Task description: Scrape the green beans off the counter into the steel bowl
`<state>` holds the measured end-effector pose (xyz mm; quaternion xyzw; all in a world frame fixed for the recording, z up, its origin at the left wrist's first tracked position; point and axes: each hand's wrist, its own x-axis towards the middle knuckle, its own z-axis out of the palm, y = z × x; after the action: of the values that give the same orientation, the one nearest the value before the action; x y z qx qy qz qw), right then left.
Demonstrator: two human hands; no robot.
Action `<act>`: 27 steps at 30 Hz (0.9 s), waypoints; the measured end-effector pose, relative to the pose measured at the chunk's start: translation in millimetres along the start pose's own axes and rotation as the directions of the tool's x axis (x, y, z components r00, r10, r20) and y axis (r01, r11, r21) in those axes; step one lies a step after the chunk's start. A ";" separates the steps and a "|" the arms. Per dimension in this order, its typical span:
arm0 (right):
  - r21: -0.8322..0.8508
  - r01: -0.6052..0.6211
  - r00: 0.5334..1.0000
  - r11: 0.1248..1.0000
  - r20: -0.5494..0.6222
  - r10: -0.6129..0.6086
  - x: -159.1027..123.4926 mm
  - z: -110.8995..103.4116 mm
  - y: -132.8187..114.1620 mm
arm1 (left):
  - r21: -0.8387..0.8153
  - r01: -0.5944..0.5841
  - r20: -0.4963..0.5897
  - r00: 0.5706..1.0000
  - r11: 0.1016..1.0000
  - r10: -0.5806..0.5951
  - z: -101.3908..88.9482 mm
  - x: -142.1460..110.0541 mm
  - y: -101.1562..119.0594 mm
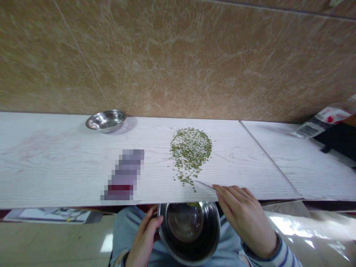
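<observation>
- One small steel bowl (105, 121) sits at the back of the white table (47, 159), against the brown tiled wall (178, 55), apparently parked out of my working space.
- Nearer me lies a blurred object (124, 175); I cannot tell what it is.
- My left hand (144, 237) is closed on the rim of a large steel bowl (189, 233), steadying it just below the table's front edge, where it looks placed to catch whatever comes over.
- A few green beans (194, 205) lie inside that bowl; the main heap of green beans (190, 154) sits on the table, straggling toward me.
- My right hand (244, 222) is closed on a thin flat strip (204, 184), its tip angled at the heap's near end, apparently set for sweeping.
- Far right, a plastic bag (322, 121) lies at the table's end.
</observation>
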<state>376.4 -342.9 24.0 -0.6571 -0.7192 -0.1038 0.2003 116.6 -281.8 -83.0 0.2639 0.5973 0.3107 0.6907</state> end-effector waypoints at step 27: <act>0.098 0.038 0.999 0.994 0.005 -0.038 3.1 2.0 -3.7 | -0.006 -0.017 -0.020 1.000 1.000 0.017 -2.1 -0.8 -1.3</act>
<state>372.3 -339.8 23.9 -0.6330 -0.7366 -0.0698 0.2277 114.6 -283.3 -83.7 0.2639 0.6009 0.3211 0.6828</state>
